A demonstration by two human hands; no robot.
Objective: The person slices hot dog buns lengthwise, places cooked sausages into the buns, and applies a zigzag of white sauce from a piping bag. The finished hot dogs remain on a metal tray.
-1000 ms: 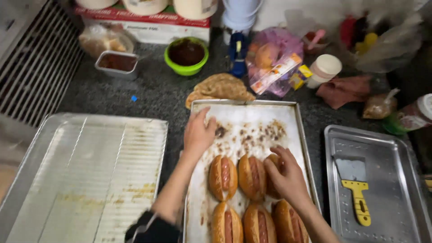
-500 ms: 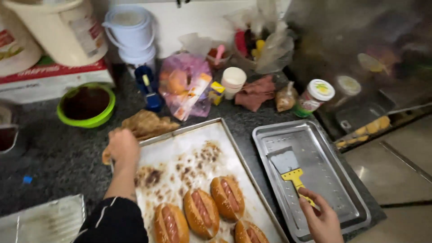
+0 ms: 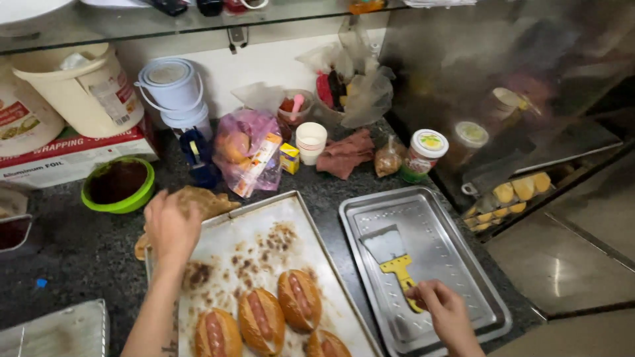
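1. Two metal trays sit side by side: the baking tray (image 3: 264, 231) with sausage buns (image 3: 299, 299), and an empty perforated tray (image 3: 456, 225).
2. Left hand (image 3: 170, 225) rests half-curled on the baking tray's far corner; what it holds, I cannot tell.
3. Right hand (image 3: 444, 309) pinches the yellow-handled scraper (image 3: 393, 258), blade pointing away, long axis running near-to-far in the perforated tray.
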